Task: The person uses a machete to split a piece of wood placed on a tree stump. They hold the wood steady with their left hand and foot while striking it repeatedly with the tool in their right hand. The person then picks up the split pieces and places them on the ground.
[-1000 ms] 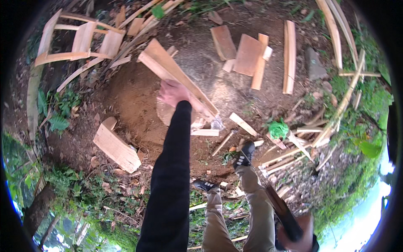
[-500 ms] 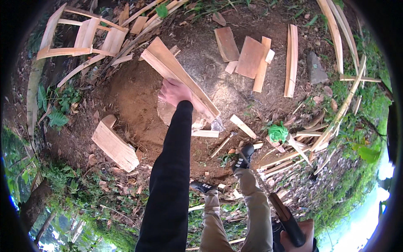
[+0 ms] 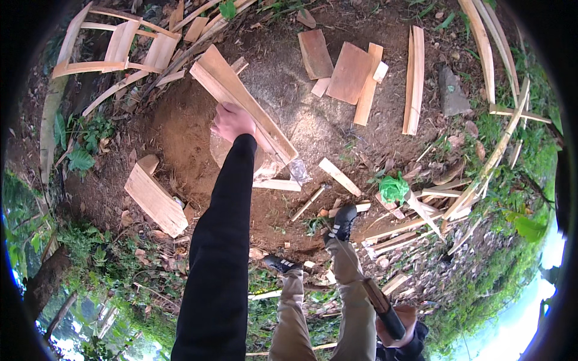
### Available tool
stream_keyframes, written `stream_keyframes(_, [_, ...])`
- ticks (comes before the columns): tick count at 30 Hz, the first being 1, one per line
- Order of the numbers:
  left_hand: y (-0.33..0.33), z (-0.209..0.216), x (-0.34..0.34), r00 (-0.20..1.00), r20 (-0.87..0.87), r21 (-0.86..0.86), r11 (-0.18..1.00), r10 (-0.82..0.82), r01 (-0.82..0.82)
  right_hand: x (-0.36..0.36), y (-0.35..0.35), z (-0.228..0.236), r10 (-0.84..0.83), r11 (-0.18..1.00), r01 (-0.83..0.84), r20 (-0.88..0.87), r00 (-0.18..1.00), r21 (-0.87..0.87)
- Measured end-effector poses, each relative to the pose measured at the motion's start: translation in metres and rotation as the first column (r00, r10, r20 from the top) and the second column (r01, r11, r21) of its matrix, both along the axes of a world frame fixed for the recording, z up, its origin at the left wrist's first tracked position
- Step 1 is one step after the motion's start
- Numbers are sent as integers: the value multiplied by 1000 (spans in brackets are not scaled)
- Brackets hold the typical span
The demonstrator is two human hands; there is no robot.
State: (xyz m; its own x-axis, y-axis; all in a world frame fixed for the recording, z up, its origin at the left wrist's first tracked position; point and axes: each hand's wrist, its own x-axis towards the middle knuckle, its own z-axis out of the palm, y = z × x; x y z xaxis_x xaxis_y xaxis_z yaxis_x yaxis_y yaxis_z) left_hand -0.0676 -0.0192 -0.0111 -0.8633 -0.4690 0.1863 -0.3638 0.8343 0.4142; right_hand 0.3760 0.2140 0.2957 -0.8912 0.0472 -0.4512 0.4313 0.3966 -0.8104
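My left hand [image 3: 233, 122] is closed around the near edge of a long wooden board piece [image 3: 244, 105]. That piece stands slanted on a round wooden block [image 3: 223, 150], its upper end leaning away to the left. At lower right, my right hand [image 3: 397, 328] grips the black handle of a machete [image 3: 384, 310] beside my right leg. The blade, seen nearly edge-on, points up and away and is hard to make out. A hammer [image 3: 310, 201] lies on the soil between the block and my feet.
Loose boards [image 3: 350, 73] lie beyond the block, another plank [image 3: 413, 81] to their right. A wooden frame [image 3: 111, 65] rests at far left, a cut board [image 3: 155, 201] at near left. A green plastic bag [image 3: 394, 188] and several offcuts lie right, near a grey stone [image 3: 453, 91].
My right hand and the machete have moved left, closer to my leg. The view has shifted slightly; my left hand keeps its hold on the wooden board piece.
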Motion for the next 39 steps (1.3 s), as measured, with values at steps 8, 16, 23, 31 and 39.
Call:
stream_keyframes(8, [0, 1, 4, 994, -107, 2, 1000, -23, 24, -11, -11, -58, -40, 999, 39, -49, 998, -31])
stream_keyframes(16, [7, 2, 7, 998, -58, 34, 999, -23, 25, 5, 9, -115, -110, 990, 95, -154, 982, -102])
stream_keyframes(23, [0, -7, 4, 997, -50, 11, 999, -52, 53, -2, 14, -125, -10, 999, 0, -225, 974, -44])
stream_keyframes(31, [-7, -5, 3, 1000, -6, 163, 986, -22, 23, -35, -12, -183, -120, 971, 66, -228, 966, -231])
stream_keyframes(39, [0, -9, 7, 982, -180, 166, 983, -53, 83, -46, 1, -192, -139, 965, 99, -153, 978, -244])
